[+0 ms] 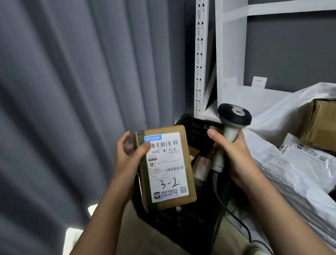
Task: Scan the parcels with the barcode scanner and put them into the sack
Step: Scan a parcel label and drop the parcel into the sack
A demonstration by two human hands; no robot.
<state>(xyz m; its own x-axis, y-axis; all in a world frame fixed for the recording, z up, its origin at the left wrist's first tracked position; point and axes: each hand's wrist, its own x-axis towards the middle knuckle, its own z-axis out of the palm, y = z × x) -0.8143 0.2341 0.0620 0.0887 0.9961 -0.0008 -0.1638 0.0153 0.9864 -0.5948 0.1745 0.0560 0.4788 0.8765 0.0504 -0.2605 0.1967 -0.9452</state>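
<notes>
Left hand [132, 160] round parcel [165, 168] over crate [197, 133]

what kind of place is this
Probably a small parcel sorting or storage room. A labelled cardboard parcel and a barcode scanner are in hand, a white sack holds more parcels, and white metal shelving stands behind.

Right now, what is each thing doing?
Parcel: held upright, label facing the camera.
Left hand: grips the parcel.
Scanner: held up, head away from the label.
Right hand: grips the scanner handle.
Sack: open, parcels inside.
Crate: holds more parcels.
</notes>
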